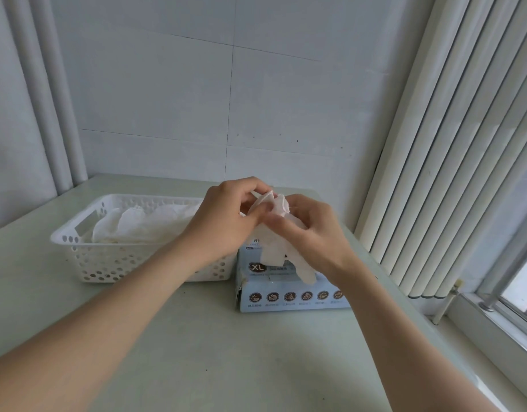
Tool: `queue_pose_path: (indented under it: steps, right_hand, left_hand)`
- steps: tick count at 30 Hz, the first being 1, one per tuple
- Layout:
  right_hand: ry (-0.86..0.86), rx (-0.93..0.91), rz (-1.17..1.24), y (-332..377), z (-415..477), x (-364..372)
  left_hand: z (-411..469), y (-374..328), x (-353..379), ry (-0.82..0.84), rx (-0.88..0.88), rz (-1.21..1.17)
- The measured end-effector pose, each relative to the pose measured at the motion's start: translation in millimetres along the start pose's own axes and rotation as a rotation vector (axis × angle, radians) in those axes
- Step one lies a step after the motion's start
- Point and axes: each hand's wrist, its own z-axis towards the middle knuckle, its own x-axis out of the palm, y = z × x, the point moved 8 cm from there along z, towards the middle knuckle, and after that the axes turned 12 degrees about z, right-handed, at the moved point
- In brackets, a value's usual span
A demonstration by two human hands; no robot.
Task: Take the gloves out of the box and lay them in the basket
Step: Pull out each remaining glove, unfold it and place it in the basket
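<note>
A pale blue glove box marked XL lies on the table, right beside a white perforated basket. Several thin whitish gloves lie in the basket. Above the box, my left hand and my right hand both pinch the cuff of one translucent white glove. Its fingers hang down over the top of the box. The box opening is hidden behind the glove and my hands.
The pale green table meets a white tiled wall at the back. Vertical blinds and a window sill run along the right side. Two white pipes stand in the back left corner.
</note>
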Motion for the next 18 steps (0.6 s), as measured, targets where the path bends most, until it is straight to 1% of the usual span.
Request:
queue_pose_path:
  steps: [3, 5, 8, 11, 13, 15, 16, 18]
  right_hand:
    - [-0.088, 0.020, 0.037, -7.6, 3.0, -8.5]
    - [-0.206, 0.054, 0.074, -9.4, 3.8, -18.6]
    - [-0.402, 0.052, 0.141, -4.5, -0.1, -35.7]
    - [-0.567, 0.029, 0.284, -1.3, -5.4, -49.8]
    - [-0.605, -0.052, 0.304, 5.6, -5.9, -54.8]
    - [-0.615, -0.166, 0.242, 15.8, -6.2, -56.6]
    - [-0.607, -0.224, 0.200, 21.5, -6.5, -55.2]
    - [-0.560, -0.323, 0.106, 31.3, -6.7, -48.7]
  left_hand:
    - [-0.3, 1.4, -2.1, -0.039, 0.001, 0.075]
    - [-1.2, -0.4, -1.2, -0.041, 0.021, 0.124]
    - [-3.9, -5.4, 2.9, -0.044, 0.092, 0.211]
    - [-7.7, -14.2, 9.4, -0.038, 0.174, 0.383]
    - [-10.6, -14.2, 19.1, 0.067, 0.177, 0.495]
    - [-13.2, -11.2, 28.7, 0.196, 0.157, 0.556]
    - [-14.5, -10.2, 31.7, 0.249, 0.137, 0.553]
    - [-16.2, -10.8, 32.6, 0.302, 0.069, 0.465]
